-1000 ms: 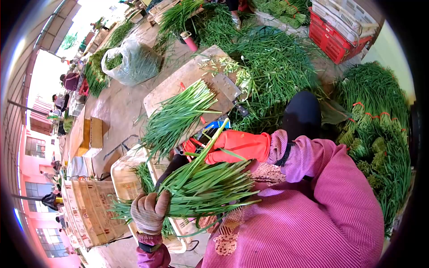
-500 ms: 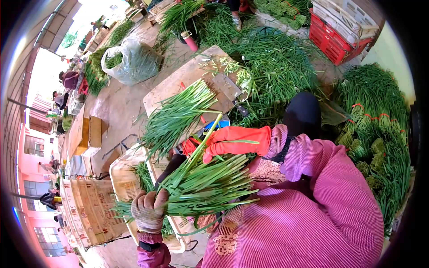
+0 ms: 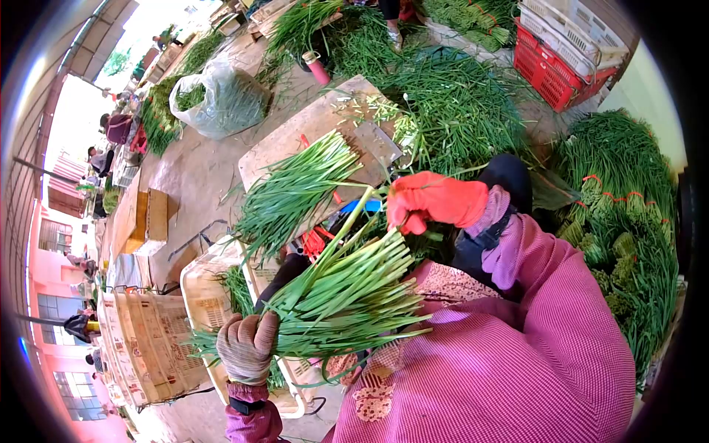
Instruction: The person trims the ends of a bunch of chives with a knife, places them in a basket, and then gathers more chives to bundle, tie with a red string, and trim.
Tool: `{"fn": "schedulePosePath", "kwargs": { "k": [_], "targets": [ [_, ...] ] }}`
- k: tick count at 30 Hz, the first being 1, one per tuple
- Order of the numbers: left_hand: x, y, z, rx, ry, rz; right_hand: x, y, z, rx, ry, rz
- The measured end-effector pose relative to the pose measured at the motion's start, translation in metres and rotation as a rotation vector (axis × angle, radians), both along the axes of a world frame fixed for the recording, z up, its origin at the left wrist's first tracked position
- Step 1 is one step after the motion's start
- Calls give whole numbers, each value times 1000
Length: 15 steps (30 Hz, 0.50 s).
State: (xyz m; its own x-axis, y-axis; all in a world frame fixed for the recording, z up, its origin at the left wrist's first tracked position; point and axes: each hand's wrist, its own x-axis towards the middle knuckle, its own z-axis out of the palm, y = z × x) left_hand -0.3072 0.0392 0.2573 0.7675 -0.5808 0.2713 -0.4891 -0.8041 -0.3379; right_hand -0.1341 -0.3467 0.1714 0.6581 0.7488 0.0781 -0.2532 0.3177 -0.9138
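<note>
My left hand (image 3: 246, 347), in a grey-brown knit glove, is closed round one end of a bunch of garlic chives (image 3: 347, 295) above my lap. The cut ends fan out towards the right, and one thicker pale stalk (image 3: 354, 214) sticks up out of the bunch. Just above those ends is my right hand (image 3: 437, 202) in an orange-red rubber glove, its fingers curled together. Whatever they pinch is too small to make out. Beyond it, a wooden board (image 3: 267, 153) bears a second bunch of chives (image 3: 303, 193) and a cleaver (image 3: 375, 145).
A large heap of loose chives (image 3: 465, 111) lies past the board. Tied bundles (image 3: 620, 199) are stacked at right, below red and white crates (image 3: 550, 70). Cream crates (image 3: 148, 347) stand at left, near a cardboard box (image 3: 151, 221). A plastic bag (image 3: 221, 103) sits farther back.
My right hand has moved up and right, away from the thick stalk, and its fingers have curled. The left hand and its bunch have stayed nearly in place.
</note>
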Motion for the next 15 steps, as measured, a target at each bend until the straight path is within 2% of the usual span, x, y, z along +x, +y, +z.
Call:
{"fn": "schedulePosePath", "kwargs": {
  "k": [5,7,8,9,11,12,15],
  "targets": [
    [1,-6,6,27,-29,-18,8,-30,-4,145,-20,-55],
    [0,-3,7,-6,-4,24,16,-43,-2,214,8,-208],
    [-2,3,4,8,-25,39,25,-60,-13,236,-15,-212],
    [-4,7,4,9,-27,39,15,-60,-1,107,8,-474],
    [-7,11,4,33,-51,65,10,-61,23,-105,-261,-325],
    [-6,8,8,102,-33,93,5,-53,35,-155,-235,-231],
    [-2,7,7,60,-32,52,-8,-10,48,-244,-112,11]
  ]
}}
